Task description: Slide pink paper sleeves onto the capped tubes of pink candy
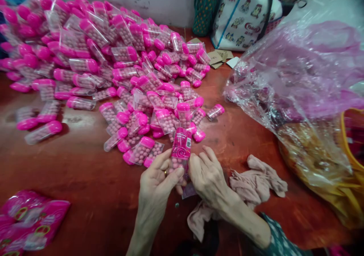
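Observation:
Between my hands is a small clear container of pink balls (174,165), its upper part covered by a magenta printed sleeve (182,143) with a barcode. My left hand (158,180) is closed around the container from the left, thumb across its front; a ring shows on one finger. Close against its right side, my right hand (207,174) has its fingers curled at the sleeve's lower edge. Its fingertips are partly hidden, so what they pinch is unclear. Just beyond lies a large heap of similar pink-capped containers (125,74) without sleeves.
Magenta printed packaging (42,222) lies at the lower left of the red-brown tabletop (93,195). A crumpled beige cloth (256,182) sits by my right forearm. At right are a clear and pink plastic bag (298,70) and a yellow container (348,138). A printed white bag (241,15) stands behind.

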Tool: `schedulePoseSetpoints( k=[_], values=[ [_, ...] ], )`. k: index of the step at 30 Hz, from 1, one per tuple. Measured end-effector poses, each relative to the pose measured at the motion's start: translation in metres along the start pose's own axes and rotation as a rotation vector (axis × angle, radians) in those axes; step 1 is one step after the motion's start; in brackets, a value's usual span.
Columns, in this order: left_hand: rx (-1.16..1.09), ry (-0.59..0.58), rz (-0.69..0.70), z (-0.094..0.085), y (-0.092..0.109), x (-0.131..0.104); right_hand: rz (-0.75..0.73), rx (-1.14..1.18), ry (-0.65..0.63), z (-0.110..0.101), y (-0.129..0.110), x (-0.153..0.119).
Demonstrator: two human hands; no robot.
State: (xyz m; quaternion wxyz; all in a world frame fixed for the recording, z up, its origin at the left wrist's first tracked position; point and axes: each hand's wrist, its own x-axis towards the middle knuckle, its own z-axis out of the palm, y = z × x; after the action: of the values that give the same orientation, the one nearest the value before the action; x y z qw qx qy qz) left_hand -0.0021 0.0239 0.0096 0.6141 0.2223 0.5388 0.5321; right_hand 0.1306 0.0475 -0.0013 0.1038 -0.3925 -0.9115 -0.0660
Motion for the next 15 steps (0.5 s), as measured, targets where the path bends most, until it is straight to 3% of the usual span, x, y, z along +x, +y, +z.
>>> schedulePoseSetpoints(
  k=[9, 15],
  values=[
    [0.013, 0.100, 0.015, 0.006, 0.000, -0.005, -0.091, 0.078, 0.024, -0.015, 0.009, 0.009],
    [0.164, 0.235, 0.108, 0.016, -0.001, -0.015, 0.009, 0.368, 0.033, -0.012, 0.019, -0.002]
  ],
)
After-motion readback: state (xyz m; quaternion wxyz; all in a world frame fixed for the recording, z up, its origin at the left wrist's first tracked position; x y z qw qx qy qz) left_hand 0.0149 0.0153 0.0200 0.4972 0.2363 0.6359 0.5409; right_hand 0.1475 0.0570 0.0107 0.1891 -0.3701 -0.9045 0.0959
